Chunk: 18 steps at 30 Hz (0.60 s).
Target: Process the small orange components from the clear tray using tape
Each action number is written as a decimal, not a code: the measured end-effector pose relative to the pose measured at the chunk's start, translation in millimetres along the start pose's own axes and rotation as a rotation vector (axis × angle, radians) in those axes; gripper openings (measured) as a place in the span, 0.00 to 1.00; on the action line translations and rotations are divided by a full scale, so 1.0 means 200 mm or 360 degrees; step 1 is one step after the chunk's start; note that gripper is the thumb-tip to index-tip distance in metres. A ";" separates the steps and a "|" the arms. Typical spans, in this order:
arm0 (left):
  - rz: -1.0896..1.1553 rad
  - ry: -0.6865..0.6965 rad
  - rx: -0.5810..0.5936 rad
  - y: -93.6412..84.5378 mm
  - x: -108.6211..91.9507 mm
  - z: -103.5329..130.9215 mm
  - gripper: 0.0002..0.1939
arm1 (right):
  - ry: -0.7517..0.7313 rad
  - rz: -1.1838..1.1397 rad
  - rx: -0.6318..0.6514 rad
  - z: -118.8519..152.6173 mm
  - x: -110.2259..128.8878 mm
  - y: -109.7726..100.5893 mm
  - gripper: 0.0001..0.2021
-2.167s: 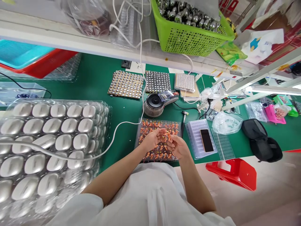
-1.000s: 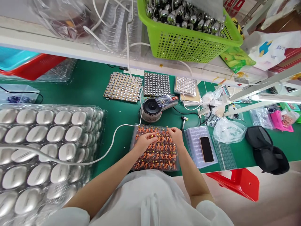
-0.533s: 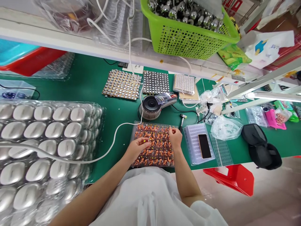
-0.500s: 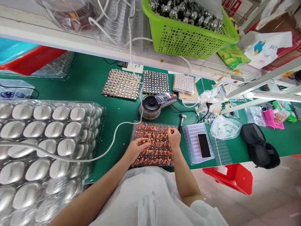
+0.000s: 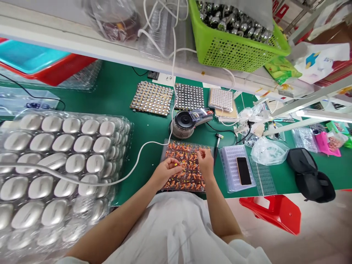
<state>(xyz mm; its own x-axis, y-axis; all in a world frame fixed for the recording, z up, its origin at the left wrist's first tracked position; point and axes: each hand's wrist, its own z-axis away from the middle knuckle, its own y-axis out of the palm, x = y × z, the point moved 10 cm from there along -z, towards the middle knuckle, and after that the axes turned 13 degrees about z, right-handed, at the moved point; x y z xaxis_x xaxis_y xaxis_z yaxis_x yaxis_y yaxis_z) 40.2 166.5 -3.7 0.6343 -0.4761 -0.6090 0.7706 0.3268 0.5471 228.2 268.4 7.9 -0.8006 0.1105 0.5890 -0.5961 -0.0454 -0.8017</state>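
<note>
A clear plastic tray [image 5: 164,152] lies on the bench in front of me, filled with rows of small parts that have orange, ribbon-like strips and yellow bits. Over its left half, my left hand [image 5: 164,174] is closed, with a small yellow-ended piece [image 5: 176,164] pinched between thumb and fingers. My right hand [image 5: 206,164] is above the tray's right side, its thumb and fingertips drawn together. Whatever is between those fingertips is too small to make out.
Stacked trays of silver oval cases [image 5: 75,163] stand at left, crossed by a white cable [image 5: 137,161]. Behind my tray sits a round black-topped device [image 5: 183,123]. To the right are a small hammer [image 5: 217,145] and a phone [image 5: 244,171] on white trays [image 5: 231,176]. A green basket [image 5: 233,55] hangs over the shelf edge.
The whole view has shifted, so the bench things appear farther right. Both hands stay over the tray, with the fingers slightly repositioned and the yellow-ended piece still in my left hand.
</note>
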 end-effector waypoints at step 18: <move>-0.0013 0.0008 0.0259 0.11 -0.08 0.19 0.14 | 0.0014 -0.0830 0.0639 0.43 0.31 -0.09 0.08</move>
<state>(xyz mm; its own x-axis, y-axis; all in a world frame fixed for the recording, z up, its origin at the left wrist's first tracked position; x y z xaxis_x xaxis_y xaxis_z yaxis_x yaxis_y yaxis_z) 44.9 151.6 40.0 0.6286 -0.4740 -0.6166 0.7560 0.1862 0.6275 183.0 190.9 67.1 -0.4008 0.2263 0.8878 -0.8840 -0.3501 -0.3099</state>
